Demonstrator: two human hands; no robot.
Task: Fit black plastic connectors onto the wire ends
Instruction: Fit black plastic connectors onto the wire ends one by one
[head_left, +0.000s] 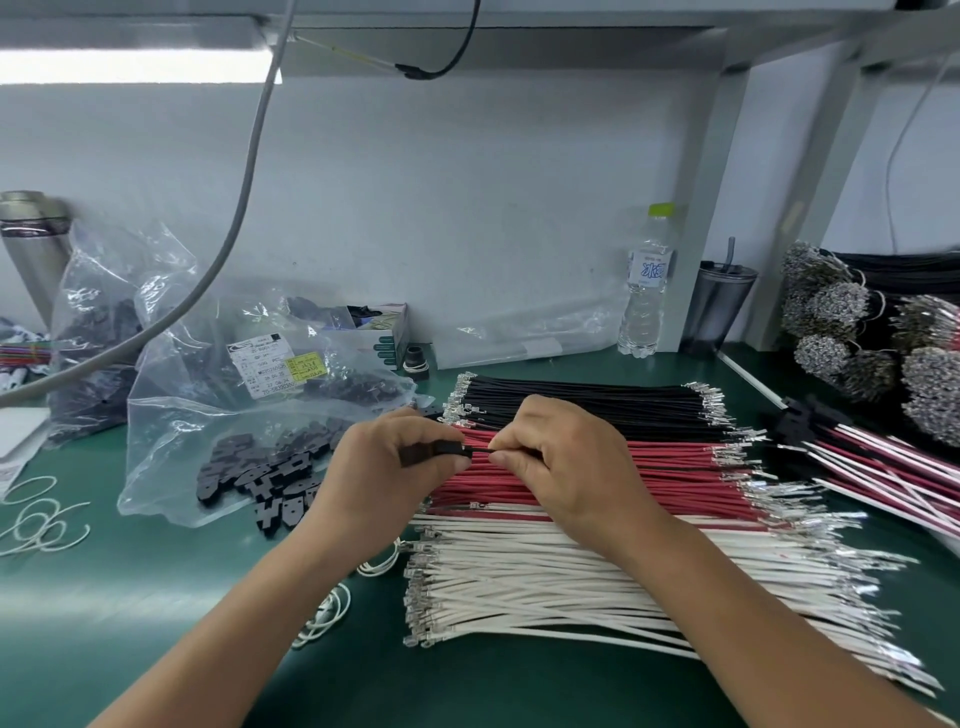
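Above the middle of the green counter (156, 623), the left hand (384, 467) grips a black connector (431, 451) between curled fingers and thumb, and the right hand (566, 457) pinches a black wire (480, 451) whose end meets the connector's right face; whether the terminal is fully seated cannot be told. Beneath both hands lie three flat stacks of cut wires with metal terminals: black wires (597, 402) toward the counter's far edge, red wires (675, 467) in the middle, and white wires (545, 587) nearest the front edge. Just to the left of the stacks, a clear plastic bag (208, 431) spills loose black connectors (260, 473) onto the counter. White wire loops (41, 519) lie near the left edge. Toward the right edge rests a bunch of finished red and white leads (883, 467), with bundled wire heads (841, 322) behind them. A water bottle (647, 291) and a dark tumbler (719, 306) stand at the far edge against the wall.
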